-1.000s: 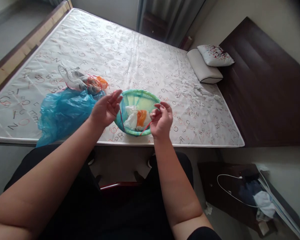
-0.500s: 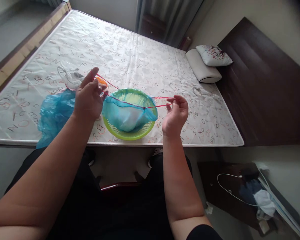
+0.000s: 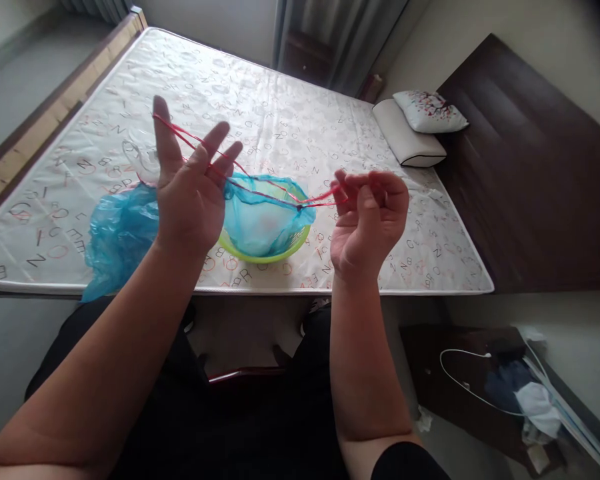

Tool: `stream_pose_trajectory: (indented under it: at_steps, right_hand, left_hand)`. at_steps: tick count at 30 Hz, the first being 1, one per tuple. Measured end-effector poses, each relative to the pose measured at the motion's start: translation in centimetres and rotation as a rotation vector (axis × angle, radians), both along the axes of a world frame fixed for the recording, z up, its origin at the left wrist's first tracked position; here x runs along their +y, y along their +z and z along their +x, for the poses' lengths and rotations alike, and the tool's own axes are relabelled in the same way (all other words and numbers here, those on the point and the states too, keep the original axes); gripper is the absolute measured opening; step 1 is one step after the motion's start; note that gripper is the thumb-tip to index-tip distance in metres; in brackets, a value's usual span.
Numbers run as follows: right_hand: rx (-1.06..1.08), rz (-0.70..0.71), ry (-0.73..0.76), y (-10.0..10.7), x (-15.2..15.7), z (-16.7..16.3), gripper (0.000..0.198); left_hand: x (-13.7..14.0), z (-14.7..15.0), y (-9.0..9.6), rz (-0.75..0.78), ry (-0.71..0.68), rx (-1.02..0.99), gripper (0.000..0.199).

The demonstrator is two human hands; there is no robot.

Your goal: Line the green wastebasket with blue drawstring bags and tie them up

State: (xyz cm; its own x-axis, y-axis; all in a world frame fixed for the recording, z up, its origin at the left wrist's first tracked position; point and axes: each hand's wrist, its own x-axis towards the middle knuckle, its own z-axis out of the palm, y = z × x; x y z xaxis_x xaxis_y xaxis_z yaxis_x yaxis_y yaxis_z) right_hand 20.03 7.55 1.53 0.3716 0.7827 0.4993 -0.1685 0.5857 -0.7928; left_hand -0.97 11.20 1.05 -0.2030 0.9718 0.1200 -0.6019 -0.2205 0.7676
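A translucent blue drawstring bag (image 3: 265,223) with something pale inside sits in a green plastic basket (image 3: 260,258). The bag's red drawstring (image 3: 275,193) runs out to both sides. On the left it is looped around the spread fingers of my left hand (image 3: 193,190), over the top finger and across the others. At the right side, the fingers of my right hand (image 3: 367,213) are curled and pinch the other end. Several blue plastic bags (image 3: 123,237), crumpled together, lie left of the basket, partly behind my left forearm.
Everything rests on a letter-printed mattress (image 3: 290,120). A clear crumpled plastic bag (image 3: 143,150) lies behind my left hand. Two pillows (image 3: 430,112) are at the headboard (image 3: 530,180). A low dark table (image 3: 445,373) with a white cable stands at lower right.
My left hand has risen and its fingers have spread, with the string now over the top finger. My right hand has moved right and curled more. The bag's mouth has lifted and narrowed.
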Motion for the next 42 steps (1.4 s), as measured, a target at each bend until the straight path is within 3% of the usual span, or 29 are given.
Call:
stream_pose_trajectory:
  at_steps: [3, 6, 10, 14, 18, 22, 25, 29, 31, 35, 39, 42]
  right_hand:
    - [-0.067, -0.113, 0.025, 0.1, -0.1, -0.1, 0.015]
    - [-0.240, -0.252, 0.100, -0.1, -0.3, -0.3, 0.018]
    - [-0.506, -0.346, 0.328, -0.9, -0.4, -0.4, 0.033]
    - [-0.640, -0.456, 0.512, -1.9, 0.0, 0.0, 0.044]
    - [-0.519, -0.517, 0.560, -3.1, 0.6, 0.5, 0.053]
    - [-0.429, -0.520, 0.624, -4.2, 1.2, 0.6, 0.044]
    - [-0.426, -0.495, 0.539, -4.8, 1.5, 0.7, 0.043]
    - [-0.382, -0.384, 0.240, -4.6, 1.5, 1.1, 0.042]
    - [-0.376, -0.302, 0.138, -4.2, 1.3, 1.2, 0.041]
    - [-0.415, -0.219, 0.070, -3.8, 1.4, 1.7, 0.045]
    - [-0.391, -0.241, 0.038, -4.7, 2.1, 2.6, 0.049]
    - [-0.289, -0.258, 0.030, -5.1, 2.2, 3.0, 0.043]
  left_hand:
    - [-0.8, 0.8, -0.1, -0.088, -0.109, 0.063, 0.071]
    - [-1.3, 1.3, -1.3, -0.251, -0.283, 0.210, 0.047]
    - [-1.7, 1.9, -2.7, -0.184, -0.544, 0.376, 0.010]
    - [-1.7, 2.2, -3.1, -0.141, -0.759, 0.370, 0.014]
    - [-1.6, 2.1, -3.4, -0.155, -0.813, 0.394, 0.021]
    - [-1.5, 2.1, -4.0, -0.180, -0.899, 0.413, 0.027]
    - [-1.5, 2.2, -4.8, -0.182, -0.961, 0.343, 0.028]
    - [-2.0, 2.2, -5.0, -0.183, -0.953, 0.205, 0.020]
    - [-2.4, 2.4, -4.7, -0.176, -1.004, 0.191, 0.027]
    - [-3.0, 2.8, -4.1, -0.126, -1.058, 0.284, 0.046]
    - [-2.6, 2.7, -4.1, -0.085, -1.039, 0.521, 0.030]
    - [-2.2, 2.7, -4.8, -0.117, -0.842, 0.687, 0.033]
